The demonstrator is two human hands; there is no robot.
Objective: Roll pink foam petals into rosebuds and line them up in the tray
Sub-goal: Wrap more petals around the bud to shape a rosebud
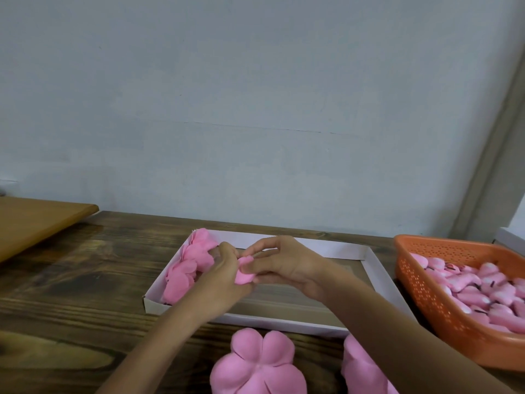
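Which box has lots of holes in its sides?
The orange basket on the right, holding pink pieces. The white tray under the hands has plain, solid walls.

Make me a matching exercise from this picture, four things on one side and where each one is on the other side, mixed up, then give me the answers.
1. orange basket
2. white tray
3. small pink petal
4. flat pink flower shape

A. on the table, nearest the camera
B. far right
C. between both hands
D. under the hands

Pairs: 1-B, 2-D, 3-C, 4-A
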